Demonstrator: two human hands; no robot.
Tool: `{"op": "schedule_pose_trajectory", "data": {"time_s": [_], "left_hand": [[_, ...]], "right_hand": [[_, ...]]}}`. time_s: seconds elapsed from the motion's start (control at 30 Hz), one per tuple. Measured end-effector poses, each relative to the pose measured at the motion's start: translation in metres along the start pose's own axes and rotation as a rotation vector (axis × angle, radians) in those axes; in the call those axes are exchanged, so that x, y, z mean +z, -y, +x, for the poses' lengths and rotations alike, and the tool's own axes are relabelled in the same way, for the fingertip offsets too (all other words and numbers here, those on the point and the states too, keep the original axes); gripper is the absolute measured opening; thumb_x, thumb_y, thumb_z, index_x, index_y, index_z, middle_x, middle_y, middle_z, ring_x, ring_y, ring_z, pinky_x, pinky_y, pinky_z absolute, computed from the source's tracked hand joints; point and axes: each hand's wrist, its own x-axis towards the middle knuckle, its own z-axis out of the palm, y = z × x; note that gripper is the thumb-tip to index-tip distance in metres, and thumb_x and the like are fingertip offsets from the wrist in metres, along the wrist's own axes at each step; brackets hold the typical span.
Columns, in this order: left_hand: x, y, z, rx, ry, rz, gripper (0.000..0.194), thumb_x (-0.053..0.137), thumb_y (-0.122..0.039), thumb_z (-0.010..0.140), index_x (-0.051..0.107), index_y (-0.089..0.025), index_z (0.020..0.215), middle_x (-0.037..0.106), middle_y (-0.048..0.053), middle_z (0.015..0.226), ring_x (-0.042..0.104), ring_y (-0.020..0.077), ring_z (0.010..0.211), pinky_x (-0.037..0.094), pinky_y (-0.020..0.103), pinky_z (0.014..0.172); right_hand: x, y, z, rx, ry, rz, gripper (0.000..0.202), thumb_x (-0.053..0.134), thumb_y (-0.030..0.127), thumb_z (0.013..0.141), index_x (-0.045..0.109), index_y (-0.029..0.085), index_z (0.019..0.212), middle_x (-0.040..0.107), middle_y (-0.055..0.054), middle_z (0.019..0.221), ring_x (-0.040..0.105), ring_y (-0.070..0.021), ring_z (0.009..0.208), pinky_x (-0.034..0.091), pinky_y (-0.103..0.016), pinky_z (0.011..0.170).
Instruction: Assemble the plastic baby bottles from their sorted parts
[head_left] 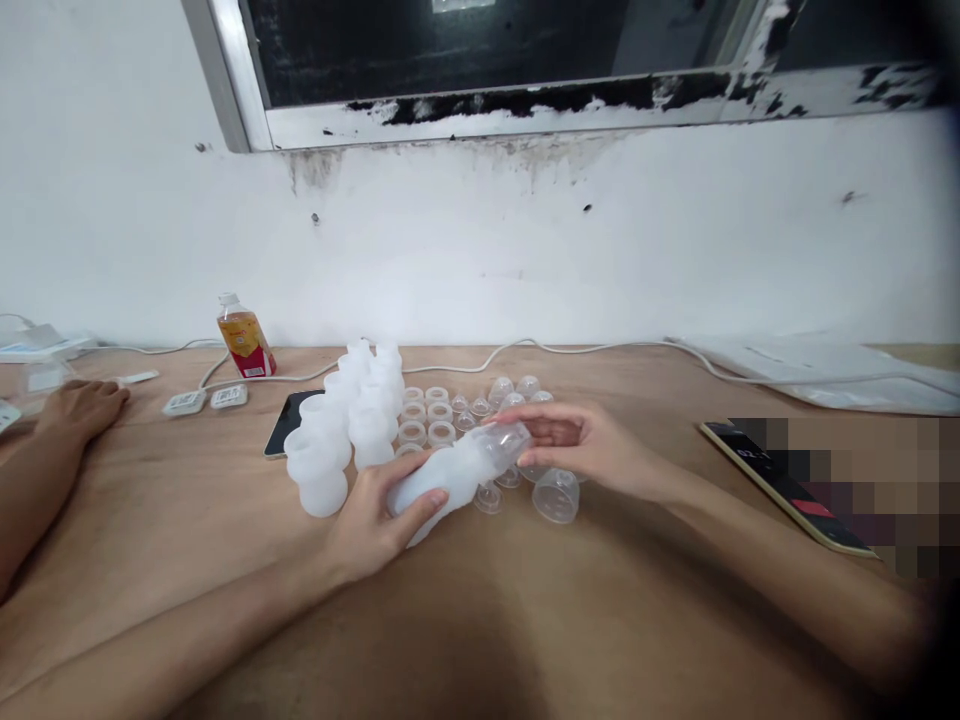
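My left hand [382, 515] is wrapped round the body of a translucent white baby bottle [442, 478], which lies tilted with its top toward the right. A clear dome cap [504, 447] covers that top end, and the fingers of my right hand [577, 443] close around the cap. Several white bottle bodies [321, 470] stand in rows left of my hands. Behind the held bottle are several white rings [439, 412] and clear silicone nipples [480, 405]. Loose clear caps [556, 496] rest beneath and beside my right hand.
A phone [780, 490] lies at the right, and another dark phone [285, 430] is partly behind the bottles. A drink bottle [246, 338], white adapters [185, 402] and a white cable [517, 343] are near the wall. Another person's hand [82, 408] rests at far left. A plastic bag [810, 372] lies back right.
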Motion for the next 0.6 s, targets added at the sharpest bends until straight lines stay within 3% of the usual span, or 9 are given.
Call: {"op": "schedule_pose_trajectory", "data": {"time_s": [0.2,0.4,0.6], "left_hand": [[-0.001,-0.008,0.001,-0.069,0.050,-0.103,0.038,0.044,-0.039,0.079,0.054,-0.017,0.108,0.060,0.002,0.085,0.053,0.0169,0.076,0.041,0.023,0.063],[0.004,-0.004,0.001,-0.144,0.060,-0.207,0.040,0.043,-0.042,0.079,0.057,-0.014,0.103,0.058,0.003,0.078,0.050,0.0147,0.071,0.038,0.021,0.057],[0.007,-0.001,-0.001,-0.187,0.055,-0.294,0.040,0.046,-0.042,0.077,0.056,-0.014,0.103,0.058,0.003,0.082,0.050,0.0145,0.073,0.038,0.021,0.059]], "right_hand": [[0.000,0.004,-0.001,-0.013,0.015,-0.031,0.039,0.067,0.026,0.064,0.059,0.021,0.101,0.057,-0.004,0.110,0.052,-0.0189,0.101,0.042,-0.033,0.089],[0.006,-0.010,0.001,0.011,0.001,-0.018,0.040,0.065,0.028,0.064,0.058,0.020,0.103,0.058,-0.004,0.106,0.055,-0.0178,0.096,0.045,-0.033,0.085],[0.008,-0.008,0.002,0.004,0.012,0.012,0.039,0.065,0.026,0.065,0.056,0.019,0.102,0.057,-0.005,0.106,0.054,-0.0169,0.095,0.043,-0.032,0.085]]}}
